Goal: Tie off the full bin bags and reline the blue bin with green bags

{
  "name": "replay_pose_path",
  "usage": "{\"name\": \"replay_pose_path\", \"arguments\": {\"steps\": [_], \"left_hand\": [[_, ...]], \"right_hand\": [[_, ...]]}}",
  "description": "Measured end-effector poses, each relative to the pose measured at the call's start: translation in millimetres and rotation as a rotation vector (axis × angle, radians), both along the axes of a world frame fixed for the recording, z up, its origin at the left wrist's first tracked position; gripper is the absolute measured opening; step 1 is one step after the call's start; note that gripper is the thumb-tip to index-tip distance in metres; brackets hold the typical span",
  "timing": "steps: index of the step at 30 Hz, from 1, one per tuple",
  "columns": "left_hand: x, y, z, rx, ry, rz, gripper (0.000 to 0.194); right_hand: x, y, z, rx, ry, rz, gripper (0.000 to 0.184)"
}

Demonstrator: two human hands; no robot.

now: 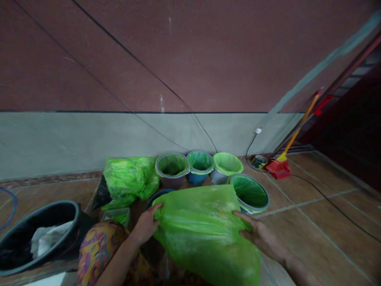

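One green plastic bag (205, 226) is stretched out at the lower centre of the head view, its left edge gripped in the left hand (148, 224) and its right edge in the right hand (256, 231); above it, near mid-frame, three lined buckets (198, 180) stand in a row, a fourth lined bucket (268, 194) sits right of centre, and a black tub (84, 227) fills the lower left

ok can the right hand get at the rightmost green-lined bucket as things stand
Probably yes: the green-lined bucket stands just beyond the right hand, its mouth mostly uncovered, though that hand would likely need to release the green bag first.
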State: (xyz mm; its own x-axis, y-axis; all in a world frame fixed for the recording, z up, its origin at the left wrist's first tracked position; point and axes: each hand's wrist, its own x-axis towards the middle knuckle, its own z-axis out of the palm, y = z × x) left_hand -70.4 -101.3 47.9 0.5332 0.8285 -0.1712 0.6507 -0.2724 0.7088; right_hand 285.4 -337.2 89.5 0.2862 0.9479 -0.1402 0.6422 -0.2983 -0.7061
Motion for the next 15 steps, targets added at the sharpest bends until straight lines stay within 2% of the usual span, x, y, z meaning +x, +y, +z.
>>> {"name": "replay_pose_path", "arguments": {"steps": [2,4,7,9,10,12,14,15], "left_hand": [[0,-1,-3.2,0.058,0.062,-0.018,0.058],[-1,-3,-4.2,0.128,0.142,-0.031,0.043],[-6,-6,0.9,0.272,0.208,0.026,0.028],[-11,-10,6.9,0.366,0.11,0.109,0.025],[-14,-12,9.6,0.365,0.013,0.134,0.021],[-18,-19,12.8,0.198,-0.232,0.157,0.011],[-20,-29,11.6,-0.107,-0.47,0.244,0.012],[-21,-35,9.4,-0.246,-0.569,0.331,0.016]], "right_hand": [[3,3,1.3,-0.037,-0.113,0.034,0.038],[4,7,10.5,-0.058,-0.22,0.083,0.024],[6,17,37.6,0.033,-0.281,0.131,0.021],[7,25,57.2,0.158,-0.218,0.083,0.021],[7,30,64.6,0.197,-0.143,0.038,0.024],[7,46,70.7,0.216,0.064,-0.096,0.033],[4,71,62.7,0.229,0.239,-0.21,0.041],[1,87,53.9,0.259,0.284,-0.222,0.043]]}}
